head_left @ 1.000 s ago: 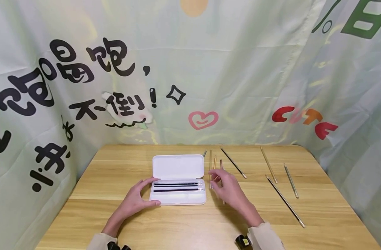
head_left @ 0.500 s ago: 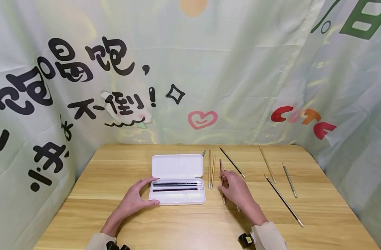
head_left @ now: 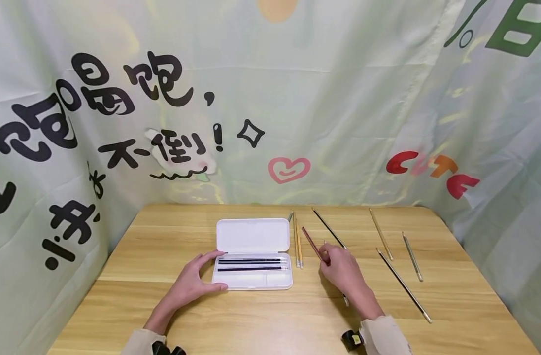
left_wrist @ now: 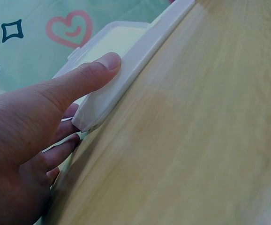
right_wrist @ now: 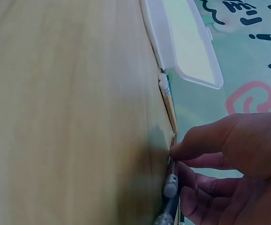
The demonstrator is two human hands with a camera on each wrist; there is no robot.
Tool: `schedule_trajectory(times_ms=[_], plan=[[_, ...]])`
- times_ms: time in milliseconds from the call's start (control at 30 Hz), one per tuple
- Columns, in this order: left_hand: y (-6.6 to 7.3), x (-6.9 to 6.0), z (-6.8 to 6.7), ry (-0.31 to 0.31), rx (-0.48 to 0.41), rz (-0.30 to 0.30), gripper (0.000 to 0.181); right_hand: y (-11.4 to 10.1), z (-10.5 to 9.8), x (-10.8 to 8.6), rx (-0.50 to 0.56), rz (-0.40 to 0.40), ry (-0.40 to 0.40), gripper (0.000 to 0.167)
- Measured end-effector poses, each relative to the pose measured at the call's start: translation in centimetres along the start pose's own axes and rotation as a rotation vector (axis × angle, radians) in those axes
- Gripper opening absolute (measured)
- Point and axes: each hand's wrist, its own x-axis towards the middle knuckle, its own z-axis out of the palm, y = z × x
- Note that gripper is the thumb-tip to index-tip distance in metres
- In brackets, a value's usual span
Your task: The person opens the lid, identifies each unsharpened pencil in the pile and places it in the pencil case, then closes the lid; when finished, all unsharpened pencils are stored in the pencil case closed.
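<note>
A white pencil case [head_left: 253, 285] lies with its lid up, several dark pencils [head_left: 250, 269] inside. My left hand [head_left: 191, 281] holds its left end; in the left wrist view the thumb [left_wrist: 95, 75] lies over the case's front wall [left_wrist: 126, 79] and the other fingers are at the end. To the right of the case, my right hand [head_left: 345, 270] pinches a dark red pencil [head_left: 312, 241] between thumb and fingers, its point slanting up and left. Another pencil's end [head_left: 345, 300] shows below that hand; in the right wrist view pencil ends [right_wrist: 170, 186] lie by the fingers.
Two yellow pencils [head_left: 298, 246] lie side by side just right of the case. Farther right are a black pencil [head_left: 328, 227], a natural-wood pencil [head_left: 381, 234], a grey-green pencil [head_left: 413, 256] and a long black pencil [head_left: 404, 286]. A printed curtain [head_left: 341, 123] stands behind the table.
My right hand has moved right, from the yellow pencils to the dark red one, whose lower end has swung right. The yellow pencils now lie closer together. The left hand stays on the case.
</note>
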Motion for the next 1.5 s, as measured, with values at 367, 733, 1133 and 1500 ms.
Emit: schedule_trajectory(times_ms=[367, 733, 1133, 1500], plan=[[0.3, 0.0, 0.0, 0.001, -0.008, -0.009, 0.084, 0.0, -0.4, 0.2, 0.005, -0.050, 0.109, 0.025], [0.3, 0.0, -0.1, -0.005, -0.007, -0.017, 0.084, -0.2, -0.1, 0.4, 0.066, -0.127, 0.132, 0.018], [0.2, 0.1, 0.0, -0.006, -0.017, -0.013, 0.083, -1.5, 0.6, 0.4, 0.244, -0.233, 0.171, 0.015], [0.4, 0.0, -0.1, -0.003, -0.016, -0.015, 0.084, -2.8, 1.5, -0.1, 0.308, -0.242, 0.092, 0.010]])
